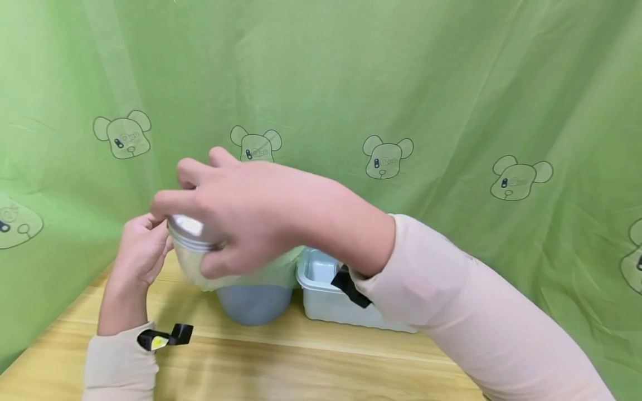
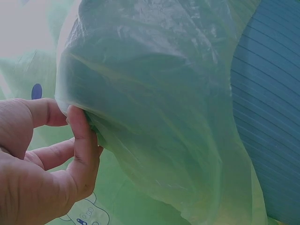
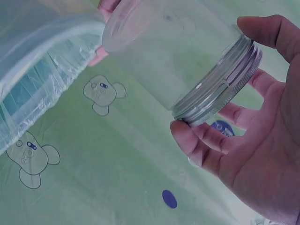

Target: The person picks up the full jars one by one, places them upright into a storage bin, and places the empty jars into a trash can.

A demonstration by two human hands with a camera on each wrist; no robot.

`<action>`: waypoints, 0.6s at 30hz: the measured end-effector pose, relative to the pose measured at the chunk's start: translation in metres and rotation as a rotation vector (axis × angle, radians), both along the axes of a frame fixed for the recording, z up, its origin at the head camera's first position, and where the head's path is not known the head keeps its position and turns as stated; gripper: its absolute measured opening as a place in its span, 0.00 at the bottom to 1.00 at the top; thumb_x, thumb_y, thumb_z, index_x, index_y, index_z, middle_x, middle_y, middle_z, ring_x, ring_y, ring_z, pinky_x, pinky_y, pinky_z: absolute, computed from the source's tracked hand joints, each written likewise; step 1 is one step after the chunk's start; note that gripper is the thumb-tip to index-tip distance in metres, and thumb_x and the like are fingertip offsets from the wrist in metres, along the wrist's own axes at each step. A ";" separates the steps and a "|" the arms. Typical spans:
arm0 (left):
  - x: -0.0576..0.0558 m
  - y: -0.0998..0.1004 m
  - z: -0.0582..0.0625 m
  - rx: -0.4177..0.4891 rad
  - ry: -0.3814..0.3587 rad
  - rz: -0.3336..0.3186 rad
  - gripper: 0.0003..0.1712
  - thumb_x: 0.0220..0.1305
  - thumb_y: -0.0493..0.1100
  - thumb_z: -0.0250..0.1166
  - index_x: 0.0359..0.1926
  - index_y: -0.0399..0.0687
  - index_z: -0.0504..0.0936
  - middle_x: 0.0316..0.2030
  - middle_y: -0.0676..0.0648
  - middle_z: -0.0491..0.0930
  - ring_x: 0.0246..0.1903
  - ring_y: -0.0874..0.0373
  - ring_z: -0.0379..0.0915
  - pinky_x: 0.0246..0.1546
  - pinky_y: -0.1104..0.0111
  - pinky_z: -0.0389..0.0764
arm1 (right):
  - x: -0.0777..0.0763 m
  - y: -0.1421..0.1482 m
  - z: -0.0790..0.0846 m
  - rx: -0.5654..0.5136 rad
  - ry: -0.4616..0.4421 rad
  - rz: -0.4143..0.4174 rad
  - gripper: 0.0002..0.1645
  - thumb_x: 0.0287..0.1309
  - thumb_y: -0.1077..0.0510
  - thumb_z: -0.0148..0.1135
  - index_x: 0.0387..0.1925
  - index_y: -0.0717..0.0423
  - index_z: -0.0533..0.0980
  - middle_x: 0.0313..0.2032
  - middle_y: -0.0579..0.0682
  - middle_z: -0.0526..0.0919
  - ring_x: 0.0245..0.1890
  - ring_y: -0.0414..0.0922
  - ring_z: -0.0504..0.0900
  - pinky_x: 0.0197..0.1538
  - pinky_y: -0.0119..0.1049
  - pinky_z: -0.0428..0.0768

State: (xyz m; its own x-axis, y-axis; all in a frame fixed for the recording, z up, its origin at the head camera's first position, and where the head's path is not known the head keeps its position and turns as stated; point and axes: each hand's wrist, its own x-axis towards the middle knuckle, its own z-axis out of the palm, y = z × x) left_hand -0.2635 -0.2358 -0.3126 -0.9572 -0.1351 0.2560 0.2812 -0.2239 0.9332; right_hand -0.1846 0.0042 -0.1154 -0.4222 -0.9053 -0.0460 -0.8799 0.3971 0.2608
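A clear jar [image 3: 154, 61] with a silver screw lid [image 3: 224, 89] is in my right hand [image 1: 246, 206], whose thumb and fingers grip it around the lid. In the head view the jar stands lid up in front of a blue-grey bin [image 1: 256, 306]. A thin green plastic bag [image 2: 164, 112] lines this bin and folds down over its outside. At the bin's left side, my left hand [image 1: 137, 256] pinches the bag at the rim between thumb and index finger. The ribbed bin wall [image 2: 276, 108] shows below the bag in the left wrist view.
To the right of the bin stands a pale blue rectangular container [image 1: 341, 306], partly hidden by my right forearm. Both rest on a wooden table [image 1: 281, 367]. A green curtain [image 1: 321, 72] printed with bear heads hangs behind and at the left.
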 end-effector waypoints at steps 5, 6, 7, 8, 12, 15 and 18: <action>-0.002 0.000 0.000 0.011 0.006 -0.037 0.07 0.69 0.37 0.68 0.44 0.54 0.88 0.49 0.52 0.81 0.45 0.60 0.76 0.40 0.73 0.83 | -0.013 0.003 0.008 -0.034 0.030 -0.038 0.36 0.61 0.42 0.64 0.70 0.31 0.65 0.60 0.42 0.68 0.52 0.46 0.65 0.45 0.35 0.76; -0.001 0.000 0.001 0.015 0.003 -0.038 0.07 0.69 0.37 0.68 0.44 0.54 0.88 0.48 0.52 0.82 0.44 0.60 0.77 0.40 0.72 0.83 | -0.016 0.004 0.010 -0.040 0.031 -0.049 0.36 0.61 0.41 0.64 0.70 0.31 0.65 0.60 0.42 0.69 0.53 0.46 0.65 0.46 0.35 0.75; -0.001 0.000 0.001 0.016 0.001 -0.038 0.07 0.69 0.37 0.68 0.44 0.53 0.88 0.47 0.52 0.83 0.42 0.60 0.78 0.40 0.72 0.83 | -0.020 0.004 0.011 -0.046 0.032 -0.059 0.36 0.61 0.41 0.64 0.70 0.30 0.66 0.59 0.42 0.69 0.53 0.46 0.65 0.47 0.35 0.75; -0.001 0.000 0.001 0.017 0.000 -0.039 0.07 0.69 0.37 0.68 0.44 0.53 0.88 0.46 0.52 0.83 0.41 0.60 0.79 0.39 0.72 0.84 | -0.023 0.005 0.013 -0.050 0.028 -0.070 0.36 0.61 0.41 0.64 0.70 0.31 0.66 0.59 0.41 0.69 0.54 0.46 0.65 0.48 0.35 0.75; 0.000 0.001 0.003 0.024 -0.001 -0.036 0.07 0.68 0.38 0.69 0.45 0.49 0.89 0.43 0.52 0.85 0.38 0.61 0.80 0.38 0.72 0.84 | -0.040 0.007 0.016 -0.068 0.001 -0.118 0.36 0.62 0.42 0.65 0.70 0.32 0.66 0.59 0.43 0.69 0.56 0.48 0.66 0.50 0.37 0.74; 0.000 0.001 0.003 0.034 0.006 -0.033 0.08 0.68 0.36 0.69 0.46 0.46 0.88 0.41 0.52 0.85 0.37 0.61 0.81 0.38 0.72 0.84 | -0.052 0.008 0.014 -0.081 -0.014 -0.149 0.36 0.61 0.44 0.65 0.70 0.33 0.67 0.60 0.45 0.70 0.55 0.49 0.66 0.51 0.39 0.74; 0.001 0.002 0.003 0.038 0.008 -0.030 0.08 0.68 0.36 0.69 0.47 0.44 0.88 0.40 0.51 0.86 0.36 0.61 0.81 0.37 0.73 0.84 | -0.064 0.009 0.011 -0.091 -0.025 -0.182 0.37 0.60 0.44 0.65 0.70 0.33 0.67 0.60 0.46 0.70 0.54 0.50 0.67 0.51 0.40 0.74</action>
State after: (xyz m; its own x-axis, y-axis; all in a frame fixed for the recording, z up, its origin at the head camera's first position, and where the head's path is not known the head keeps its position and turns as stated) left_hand -0.2629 -0.2341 -0.3099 -0.9588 -0.1162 0.2591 0.2815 -0.2676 0.9215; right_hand -0.2484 0.0131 -0.1047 -0.5788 -0.8152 0.0199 -0.7974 0.5709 0.1956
